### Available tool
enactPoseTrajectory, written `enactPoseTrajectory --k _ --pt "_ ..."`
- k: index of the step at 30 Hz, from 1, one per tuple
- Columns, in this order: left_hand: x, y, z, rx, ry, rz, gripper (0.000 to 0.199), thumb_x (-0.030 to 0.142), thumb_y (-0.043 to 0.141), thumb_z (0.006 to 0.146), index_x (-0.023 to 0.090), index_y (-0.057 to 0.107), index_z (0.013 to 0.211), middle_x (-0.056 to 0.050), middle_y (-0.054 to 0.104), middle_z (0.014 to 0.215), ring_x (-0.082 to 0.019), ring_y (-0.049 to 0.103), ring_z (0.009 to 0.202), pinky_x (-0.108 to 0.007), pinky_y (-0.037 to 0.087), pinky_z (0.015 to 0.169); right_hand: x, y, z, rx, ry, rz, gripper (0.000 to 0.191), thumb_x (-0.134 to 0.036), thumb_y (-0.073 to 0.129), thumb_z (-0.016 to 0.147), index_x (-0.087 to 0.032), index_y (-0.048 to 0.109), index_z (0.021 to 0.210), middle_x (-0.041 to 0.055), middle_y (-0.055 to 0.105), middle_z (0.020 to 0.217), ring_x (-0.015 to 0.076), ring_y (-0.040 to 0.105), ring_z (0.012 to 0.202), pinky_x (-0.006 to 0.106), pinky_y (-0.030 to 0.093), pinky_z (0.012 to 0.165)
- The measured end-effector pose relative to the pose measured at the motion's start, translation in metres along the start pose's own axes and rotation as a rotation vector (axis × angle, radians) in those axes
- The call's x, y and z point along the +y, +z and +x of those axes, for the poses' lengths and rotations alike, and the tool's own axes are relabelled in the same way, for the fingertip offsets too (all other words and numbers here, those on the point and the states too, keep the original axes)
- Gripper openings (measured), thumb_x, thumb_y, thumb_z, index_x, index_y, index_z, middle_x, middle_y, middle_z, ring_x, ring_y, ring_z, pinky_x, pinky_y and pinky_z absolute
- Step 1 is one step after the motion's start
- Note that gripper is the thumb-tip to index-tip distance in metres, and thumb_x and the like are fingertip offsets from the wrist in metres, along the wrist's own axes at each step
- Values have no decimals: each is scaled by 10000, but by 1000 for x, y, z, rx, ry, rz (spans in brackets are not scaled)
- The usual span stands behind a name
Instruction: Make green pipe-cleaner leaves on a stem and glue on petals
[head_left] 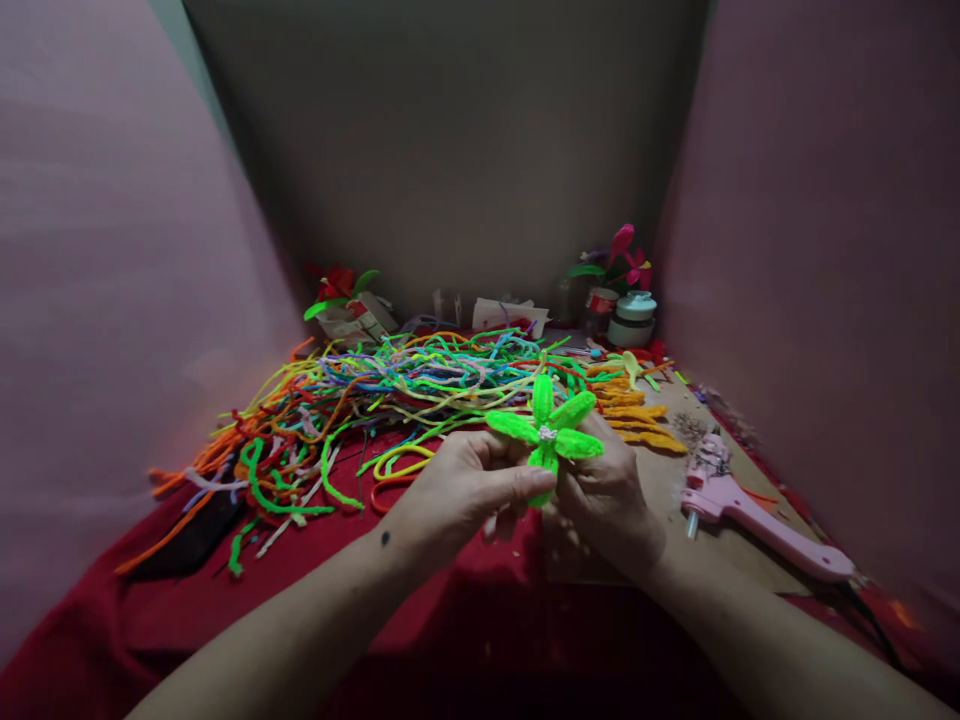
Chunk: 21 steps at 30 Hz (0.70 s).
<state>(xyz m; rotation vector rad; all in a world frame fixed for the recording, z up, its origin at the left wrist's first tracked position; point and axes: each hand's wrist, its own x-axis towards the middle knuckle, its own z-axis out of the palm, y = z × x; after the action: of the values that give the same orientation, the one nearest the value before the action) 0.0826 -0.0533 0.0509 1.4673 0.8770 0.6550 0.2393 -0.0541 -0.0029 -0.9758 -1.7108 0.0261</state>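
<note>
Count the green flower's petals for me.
5: the top petal, the upper-right petal, the right petal, the left petal, and the bottom petal, partly behind the left hand. Another could be hidden.

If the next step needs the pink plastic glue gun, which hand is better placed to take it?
Likely the right hand: it is nearer the glue gun, while the left hand is farther away, pinching the bright green fuzzy flower.
</note>
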Motion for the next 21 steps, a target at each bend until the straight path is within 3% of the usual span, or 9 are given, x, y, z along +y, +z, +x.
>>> enactPoseTrajectory --k 4,6,9,10,11,13,15,21 --pt "-1 3 3 1 37 82 221 324 627 759 128 558 683 50 467 507 -46 392 397 -183 312 387 1 -1 -1 7 26 11 215 -256 485 850 -193 627 702 65 588 768 197 542 737 339 448 657" --pt "5 1 -2 115 98 184 204 332 629 764 141 561 747 40 506 576 -56 416 448 -190 341 420 1 -1 -1 -2 25 26 194 -261 493 855 -197 640 746 72 605 821 209 552 788 351 453 689" --pt "20 -1 -15 549 495 467 186 273 673 743 177 545 839 35 519 703 -76 471 595 -204 411 551 -1 0 1 -18 6 54 142 -230 506 846 -213 642 811 70 618 880 216 557 837 358 459 707" --pt "25 -1 -19 633 659 584 211 244 692 727 188 556 878 23 528 770 -89 491 668 -217 428 613 -2 0 2 -21 -7 59 135 -205 506 838 -214 637 807 67 618 881 214 556 837 357 460 704" --pt "30 -1 -21 646 792 712 219 222 695 726 199 574 907 7 537 838 -103 502 736 -232 434 665 -3 0 3 -19 -26 60 137 -181 502 830 -211 629 790 66 616 873 212 554 832 356 459 700" --pt "39 1 -21 513 931 987 110 196 659 761 211 623 864 -10 548 867 -121 496 793 -251 425 704 -5 0 4 -16 -71 50 156 -149 483 819 -200 605 735 65 605 835 207 543 805 355 453 686" --pt "46 4 -16 328 959 1199 66 181 597 809 210 653 787 -16 558 796 -138 473 791 -273 411 711 -7 0 5 -1 -128 21 172 -157 471 820 -192 576 688 60 580 769 201 519 753 349 436 649" --pt "57 6 1 33 924 1325 176 214 516 864 215 683 811 -40 564 797 -164 440 801 -323 384 732 -9 -2 6 -21 -183 -24 116 -190 457 834 -181 557 776 63 579 770 198 491 723 337 405 604"
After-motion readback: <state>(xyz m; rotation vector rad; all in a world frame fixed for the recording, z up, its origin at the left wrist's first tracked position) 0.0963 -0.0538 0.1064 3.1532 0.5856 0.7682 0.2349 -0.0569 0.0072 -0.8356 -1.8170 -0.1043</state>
